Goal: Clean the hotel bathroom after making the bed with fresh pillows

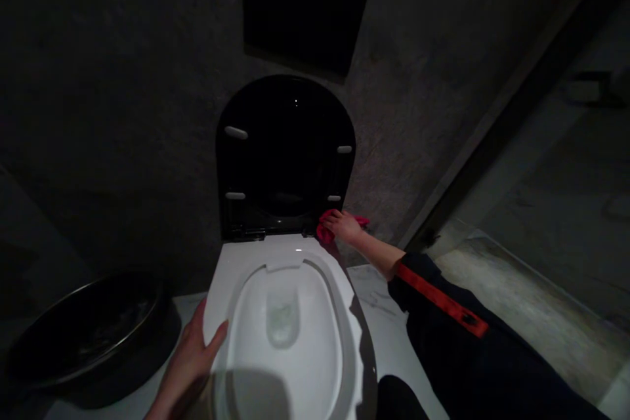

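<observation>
A white toilet bowl point(315, 367) stands in the middle of the head view, with its black lid point(290, 144) raised against the wall. My right hand point(342, 226) has its fingers closed on a red cloth point(325, 231) and presses it at the bowl's back right corner, beside the lid hinge. My left hand point(194, 349) rests on the left edge of the bowl, thumb apart from the fingers on the rim; part of those fingers is hidden by the bowl's side. Water shows at the bottom of the bowl.
At the lower left is a round black bin point(88, 341) with a pale rim. A dark panel point(300, 13) hangs on the grey wall above the lid. To the right, a dark frame borders a glassed area with a pale floor point(522, 315).
</observation>
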Demonstrator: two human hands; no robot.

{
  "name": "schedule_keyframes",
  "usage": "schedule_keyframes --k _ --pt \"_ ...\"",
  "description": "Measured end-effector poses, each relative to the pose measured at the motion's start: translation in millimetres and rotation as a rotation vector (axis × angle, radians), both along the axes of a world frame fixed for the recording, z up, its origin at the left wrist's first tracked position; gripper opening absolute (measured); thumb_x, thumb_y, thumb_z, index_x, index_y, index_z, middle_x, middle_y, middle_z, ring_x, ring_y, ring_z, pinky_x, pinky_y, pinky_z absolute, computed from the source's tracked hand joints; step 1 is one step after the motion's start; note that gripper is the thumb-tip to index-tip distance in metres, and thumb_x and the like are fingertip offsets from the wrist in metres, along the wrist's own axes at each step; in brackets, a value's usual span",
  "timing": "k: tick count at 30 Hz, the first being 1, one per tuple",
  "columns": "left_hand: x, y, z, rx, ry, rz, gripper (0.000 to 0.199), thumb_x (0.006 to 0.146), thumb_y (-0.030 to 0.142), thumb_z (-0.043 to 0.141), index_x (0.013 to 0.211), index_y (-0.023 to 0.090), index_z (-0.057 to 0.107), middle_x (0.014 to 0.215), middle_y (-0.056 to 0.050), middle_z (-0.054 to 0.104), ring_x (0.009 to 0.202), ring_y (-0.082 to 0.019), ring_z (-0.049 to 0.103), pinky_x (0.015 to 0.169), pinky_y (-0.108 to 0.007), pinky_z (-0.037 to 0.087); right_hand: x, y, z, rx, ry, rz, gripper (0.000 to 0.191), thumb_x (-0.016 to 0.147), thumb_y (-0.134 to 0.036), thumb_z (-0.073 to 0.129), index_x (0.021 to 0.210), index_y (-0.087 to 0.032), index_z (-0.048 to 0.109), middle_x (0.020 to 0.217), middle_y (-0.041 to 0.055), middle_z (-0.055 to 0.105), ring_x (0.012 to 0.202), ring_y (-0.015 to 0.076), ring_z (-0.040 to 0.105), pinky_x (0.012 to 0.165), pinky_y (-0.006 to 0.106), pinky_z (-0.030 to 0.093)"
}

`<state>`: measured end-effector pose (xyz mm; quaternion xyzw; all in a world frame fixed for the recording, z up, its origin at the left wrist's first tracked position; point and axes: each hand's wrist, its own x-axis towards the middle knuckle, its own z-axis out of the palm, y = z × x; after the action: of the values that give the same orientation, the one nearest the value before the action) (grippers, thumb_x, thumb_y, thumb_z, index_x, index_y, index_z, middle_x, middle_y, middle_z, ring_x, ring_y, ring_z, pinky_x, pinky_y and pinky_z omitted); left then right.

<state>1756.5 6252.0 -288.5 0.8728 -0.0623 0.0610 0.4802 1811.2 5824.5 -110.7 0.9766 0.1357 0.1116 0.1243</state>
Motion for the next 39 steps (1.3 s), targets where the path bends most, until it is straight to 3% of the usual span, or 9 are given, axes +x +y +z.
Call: schedule_keyframes --k 3,8,11,14,22,26,29,33,39 --pt "-3 -1 8.2 -0.017 0.064 -0.014 0.095 0.081 0.069 0.044 0.152 0.005 0.037 0.153 -0.022 0.049 0.141 -0.037 0.049 0.122 -0.053 0.038 8 12 3.1 0.094 -0.14 -0.102 0.041 0.102 -0.02 0.042 0.139 -0.021 0.06 0.135 0.0097 0.065 0.124 0.0273 0.052 0.096 0.036 0.049" --pt "-6 -4 13.5 -0.021 0.108 0.015 0.102 0.077 0.07 0.045 0.154 0.003 0.034 0.154 -0.024 0.046 0.143 -0.038 0.046 0.123 -0.053 0.034 14 47 -53.1 0.52 -0.244 -0.238 0.064 0.088 -0.015 0.058 0.151 -0.011 0.047 0.155 0.0191 0.044 0.133 0.0297 0.047 0.109 0.041 0.047" --pt "-10 -5 11.0 -0.03 0.13 0.03 0.102 0.078 0.069 0.044 0.156 0.005 0.03 0.156 -0.022 0.043 0.145 -0.036 0.045 0.124 -0.051 0.033 17 68 -73.5 0.778 -0.266 -0.064 0.055 0.084 -0.009 0.055 0.138 -0.014 0.057 0.136 0.016 0.058 0.124 0.0247 0.056 0.107 0.04 0.049" --pt "-13 -5 9.0 -0.049 0.14 0.006 0.1 0.081 0.067 0.04 0.159 0.005 0.024 0.159 -0.021 0.037 0.149 -0.032 0.04 0.126 -0.046 0.03 30 95 -65.9 0.707 -0.371 0.17 0.043 0.089 -0.012 0.051 0.131 -0.017 0.061 0.131 0.0144 0.059 0.122 0.0244 0.056 0.104 0.04 0.05" --pt "-17 -4 5.8 -0.063 0.164 -0.005 0.093 0.086 0.058 0.032 0.159 0.002 0.018 0.16 -0.024 0.032 0.151 -0.033 0.035 0.126 -0.048 0.028 94 209 29.6 -0.108 -0.254 0.717 0.023 0.101 -0.025 0.056 0.117 -0.015 0.068 0.131 0.0111 0.065 0.124 0.0271 0.053 0.106 0.042 0.045" --pt "-17 -5 6.0 -0.06 0.148 -0.02 0.087 0.089 0.053 0.029 0.158 0.002 0.017 0.16 -0.024 0.032 0.152 -0.03 0.034 0.128 -0.045 0.024 110 237 86.4 -0.004 -0.486 0.57 0.032 0.106 -0.026 0.044 0.131 -0.015 0.061 0.14 0.0122 0.06 0.129 0.0282 0.047 0.11 0.046 0.04" --pt "-19 -5 9.5 -0.04 0.152 -0.023 0.087 0.09 0.052 0.026 0.158 -0.001 0.015 0.161 -0.025 0.031 0.152 -0.03 0.035 0.129 -0.043 0.024 108 242 82.8 -0.023 -0.471 0.461 0.035 0.103 -0.025 0.048 0.13 -0.007 0.06 0.131 0.0179 0.062 0.121 0.0296 0.051 0.108 0.046 0.041" --pt "-17 -3 9.0 -0.023 0.176 -0.033 0.087 0.09 0.051 0.024 0.158 -0.002 0.014 0.161 -0.026 0.03 0.15 -0.032 0.037 0.128 -0.044 0.026 103 236 80.7 -0.213 -0.361 0.604 0.032 0.101 -0.026 0.052 0.125 -0.009 0.062 0.127 0.0146 0.064 0.118 0.028 0.052 0.109 0.044 0.041" --pt "-5 1 -12.7 -0.03 0.085 0.001 0.084 0.092 0.052 0.024 0.155 -0.003 0.023 0.154 -0.027 0.043 0.142 -0.03 0.05 0.121 -0.042 0.04 110 224 187.6 -0.241 -0.565 0.576 0.034 0.104 -0.022 0.043 0.132 -0.013 0.059 0.14 0.0135 0.058 0.128 0.0291 0.045 0.109 0.045 0.039"
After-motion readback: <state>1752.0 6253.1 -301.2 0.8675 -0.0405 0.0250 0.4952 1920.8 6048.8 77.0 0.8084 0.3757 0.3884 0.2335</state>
